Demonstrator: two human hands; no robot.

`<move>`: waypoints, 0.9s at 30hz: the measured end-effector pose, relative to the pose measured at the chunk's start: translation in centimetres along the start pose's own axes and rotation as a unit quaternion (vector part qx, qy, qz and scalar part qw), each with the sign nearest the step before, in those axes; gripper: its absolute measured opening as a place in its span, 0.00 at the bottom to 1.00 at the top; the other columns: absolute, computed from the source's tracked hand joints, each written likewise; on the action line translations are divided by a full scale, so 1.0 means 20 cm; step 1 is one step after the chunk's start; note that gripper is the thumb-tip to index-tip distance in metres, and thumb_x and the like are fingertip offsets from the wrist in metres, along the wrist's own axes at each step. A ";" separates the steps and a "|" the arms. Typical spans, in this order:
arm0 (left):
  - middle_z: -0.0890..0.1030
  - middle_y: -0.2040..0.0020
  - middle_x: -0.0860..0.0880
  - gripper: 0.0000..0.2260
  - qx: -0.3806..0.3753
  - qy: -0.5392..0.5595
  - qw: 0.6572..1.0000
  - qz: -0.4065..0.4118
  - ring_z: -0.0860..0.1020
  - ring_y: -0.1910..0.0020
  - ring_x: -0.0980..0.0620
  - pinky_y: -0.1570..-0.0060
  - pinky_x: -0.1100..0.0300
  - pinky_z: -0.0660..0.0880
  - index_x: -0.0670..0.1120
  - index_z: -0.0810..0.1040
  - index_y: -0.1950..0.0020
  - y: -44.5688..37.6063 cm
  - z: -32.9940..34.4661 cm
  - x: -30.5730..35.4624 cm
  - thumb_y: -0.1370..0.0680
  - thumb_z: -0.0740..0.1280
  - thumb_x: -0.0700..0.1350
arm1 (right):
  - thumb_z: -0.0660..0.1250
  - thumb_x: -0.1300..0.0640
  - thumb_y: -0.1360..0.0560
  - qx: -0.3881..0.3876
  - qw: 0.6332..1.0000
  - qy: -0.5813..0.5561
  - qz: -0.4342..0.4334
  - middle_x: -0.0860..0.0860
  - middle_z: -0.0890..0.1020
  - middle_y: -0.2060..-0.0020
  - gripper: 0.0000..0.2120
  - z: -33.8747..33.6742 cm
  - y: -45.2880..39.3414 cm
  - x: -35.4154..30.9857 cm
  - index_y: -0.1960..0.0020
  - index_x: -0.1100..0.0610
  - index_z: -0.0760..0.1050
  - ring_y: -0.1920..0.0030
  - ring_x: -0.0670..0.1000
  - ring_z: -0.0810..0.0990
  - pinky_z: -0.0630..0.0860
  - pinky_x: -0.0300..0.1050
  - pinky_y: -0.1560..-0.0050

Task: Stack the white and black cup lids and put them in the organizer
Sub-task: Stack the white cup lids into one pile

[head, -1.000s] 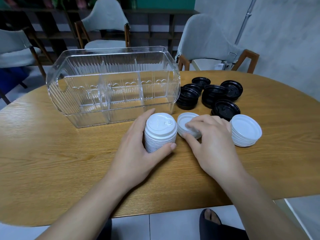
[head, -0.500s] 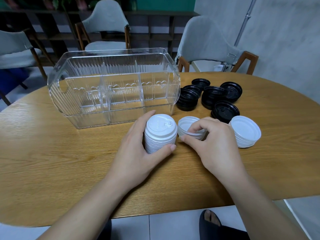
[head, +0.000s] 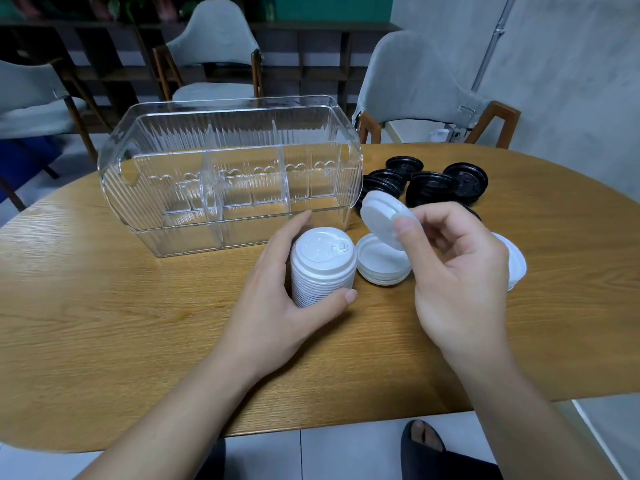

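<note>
My left hand [head: 277, 299] grips a tall stack of white lids [head: 322, 268] standing upright on the wooden table [head: 104, 323]. My right hand [head: 457, 271] pinches a single white lid [head: 381, 220], lifted and tilted above a short pile of upside-down white lids [head: 377, 268]. Another white pile [head: 516, 265] lies partly hidden behind my right hand. Several black lids [head: 429, 185] sit in low stacks behind them. The clear plastic organizer [head: 228, 174], with dividers, stands at the back left with nothing inside.
Grey chairs with wooden frames [head: 415, 91] stand behind the table. The table's front edge runs close to my forearms. A foot in a dark slipper [head: 426, 441] shows below on the tiled floor.
My right hand has lifted one white lid off the short upside-down pile and tilted it up. My left hand stays on the tall stack.
</note>
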State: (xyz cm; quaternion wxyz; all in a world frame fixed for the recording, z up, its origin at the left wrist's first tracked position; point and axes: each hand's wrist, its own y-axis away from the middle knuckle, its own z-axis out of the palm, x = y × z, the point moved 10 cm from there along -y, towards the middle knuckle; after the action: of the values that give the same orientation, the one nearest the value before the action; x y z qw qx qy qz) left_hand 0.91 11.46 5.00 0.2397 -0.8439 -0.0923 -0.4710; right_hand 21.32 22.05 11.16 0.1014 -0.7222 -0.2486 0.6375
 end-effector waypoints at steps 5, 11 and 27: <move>0.76 0.21 0.57 0.47 0.048 0.008 0.996 0.069 0.74 0.19 0.51 0.20 0.45 0.71 0.52 0.65 0.12 0.01 -0.05 0.08 0.26 0.86 0.50 | 0.73 0.55 0.17 0.020 0.994 -0.111 0.003 0.48 0.88 0.58 0.06 0.00 0.01 -0.07 0.46 0.58 0.83 0.56 0.46 0.86 0.79 0.36 0.53; 0.78 0.24 0.53 0.48 0.094 -0.009 0.984 0.150 0.78 0.23 0.50 0.22 0.57 0.70 0.47 0.65 0.13 0.04 -0.08 0.20 0.27 0.85 0.50 | 0.74 0.59 0.20 -0.025 0.966 -0.244 0.082 0.57 0.90 0.56 0.12 0.13 0.07 -0.06 0.39 0.62 0.79 0.55 0.53 0.90 0.84 0.43 0.53; 0.81 0.26 0.49 0.30 0.099 0.041 0.985 0.136 0.78 0.24 0.43 0.24 0.42 0.75 0.46 0.76 0.21 0.04 -0.11 0.18 0.21 0.79 0.51 | 0.83 0.54 0.25 -0.206 0.978 0.016 -0.018 0.40 0.78 0.25 0.37 0.22 0.08 -0.07 0.19 0.46 0.73 0.23 0.49 0.75 0.77 0.56 0.28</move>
State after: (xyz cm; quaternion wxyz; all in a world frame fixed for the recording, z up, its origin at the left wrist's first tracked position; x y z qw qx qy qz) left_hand 1.53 9.32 8.79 0.3876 -0.8005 -0.0129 -0.4570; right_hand 17.31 19.18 10.81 -0.0342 -0.7329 -0.3857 0.5594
